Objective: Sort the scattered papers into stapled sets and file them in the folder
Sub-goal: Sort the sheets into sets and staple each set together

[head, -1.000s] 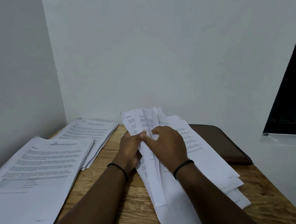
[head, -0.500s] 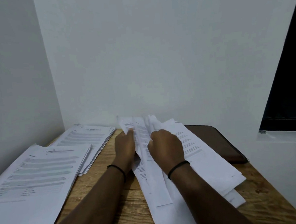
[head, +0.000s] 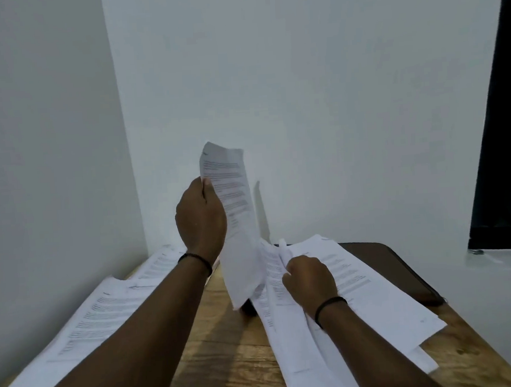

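Papers: head view shows one sheet (head: 234,213) lifted, pinched at its near edge by the left hand (head: 201,218), thumb on top. Right hand (head: 310,280) fingers curl onto the loose heap (head: 360,279) beneath them. Best carry the sheet leftward to the sorted stacks (head: 105,312); open air above, wall close beyond fingertips, folder (head: 404,261) right of the heap.

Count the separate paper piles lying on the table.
3: near-left pile, far-left pile beyond it, and a fanned pile under the right hand. The left hand holds one lifted sheet besides.

folder (head: 401,261) half-covered (by papers (head: 360,282)), print blurred
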